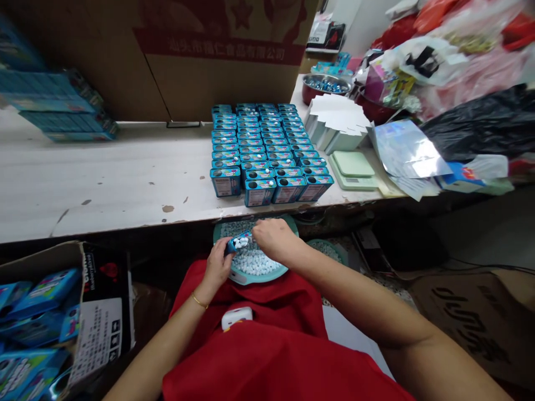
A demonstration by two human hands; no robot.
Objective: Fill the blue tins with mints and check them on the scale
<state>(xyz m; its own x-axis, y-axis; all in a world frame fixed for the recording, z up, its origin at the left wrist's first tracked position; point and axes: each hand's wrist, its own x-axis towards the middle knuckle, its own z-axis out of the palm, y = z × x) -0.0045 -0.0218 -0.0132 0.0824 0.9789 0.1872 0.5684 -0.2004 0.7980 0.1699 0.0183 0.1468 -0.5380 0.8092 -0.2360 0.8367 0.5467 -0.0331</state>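
Note:
My left hand (217, 263) is wrapped round a small blue candy box (230, 245), tilted and heaped with white candies (241, 242) at its top. Close by the box's right end is my right hand (273, 238), its fingers curled; anything inside them is hidden. Beneath both hands sits a light green basin (246, 278) full of white candies, partly under the table edge. On the table beyond, blue boxes (259, 192) stand upright in several close rows, with dark round spots on their tops.
At left, an open carton (100, 323) holds more blue boxes. A large brown carton (188, 83) backs the white table (137, 189). Right of the rows stand a pale green scale (354, 170), white card stacks (338, 114) and a red bowl (326, 89). Another basin (340, 250) lies low right.

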